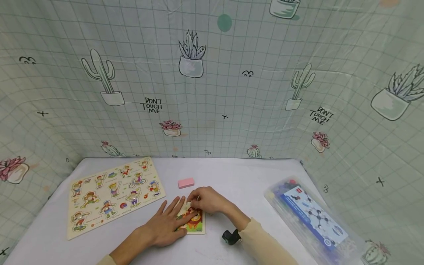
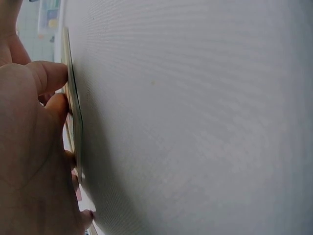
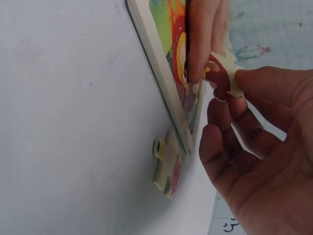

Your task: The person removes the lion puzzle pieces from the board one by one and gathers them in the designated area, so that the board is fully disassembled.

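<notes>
A small picture puzzle (image 1: 196, 227), colourful with a red and yellow figure, lies on the white table. My left hand (image 1: 165, 223) rests on it with fingers spread; in the left wrist view the thumb and fingers touch the edge of its board (image 2: 78, 117). At the puzzle's far edge, my right hand (image 1: 209, 200) pinches a puzzle piece (image 3: 226, 73) between thumb and fingers. The piece is brownish red and cream and is tilted above the board in the right wrist view. A loose puzzle piece (image 3: 167, 169) lies on the table beside the board's corner.
A wooden board with sports figures (image 1: 114, 197) lies at the left. Behind the hands sits a pink block (image 1: 186, 183). A clear plastic case (image 1: 311, 217) with a blue label stands at the right. A small black object (image 1: 230, 237) is beside the right sleeve.
</notes>
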A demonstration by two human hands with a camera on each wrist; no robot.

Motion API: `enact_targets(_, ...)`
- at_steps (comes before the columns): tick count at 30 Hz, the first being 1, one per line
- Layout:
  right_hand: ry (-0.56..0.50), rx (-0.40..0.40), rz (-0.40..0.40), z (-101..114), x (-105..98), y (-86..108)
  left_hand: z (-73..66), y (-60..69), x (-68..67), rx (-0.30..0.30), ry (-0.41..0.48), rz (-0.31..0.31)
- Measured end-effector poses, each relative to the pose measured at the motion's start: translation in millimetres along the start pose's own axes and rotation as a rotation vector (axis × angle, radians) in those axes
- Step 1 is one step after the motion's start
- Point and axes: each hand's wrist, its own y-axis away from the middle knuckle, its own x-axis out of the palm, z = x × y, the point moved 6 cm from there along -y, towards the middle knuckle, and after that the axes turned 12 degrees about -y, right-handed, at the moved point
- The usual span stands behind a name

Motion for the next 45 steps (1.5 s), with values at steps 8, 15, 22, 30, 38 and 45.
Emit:
enact_targets(8, -0.005, 0.008, -0.030, -4.4, -15.8, 9.1, -0.6, 1.0, -2.8, -0.001, -0.002, -0.009)
enact_targets(15, -0.042, 0.033, -0.047, -17.2, -32.4, 21.9, -0.9, 1.1, -2.9, -0.001, -0.006, -0.016)
enact_targets(22, -0.077, 0.046, -0.034, -32.4, -49.3, 34.0, -0.2, 0.8, -1.3, -0.004, 0.006, -0.007)
enact_targets(30, -0.114, 0.096, 0.007, -57.3, -58.5, 42.9, -0.5, 1.1, -1.6, -0.005, 0.015, -0.008)
enact_targets(38, -0.115, 0.116, 0.010, -69.4, -60.5, 47.6, -0.9, 2.0, -2.0, -0.003, 0.024, -0.012)
enact_targets(45, -0.079, 0.112, 0.000, -70.1, -60.2, 48.4, -0.2, 1.1, -1.2, -0.003, 0.024, -0.013)
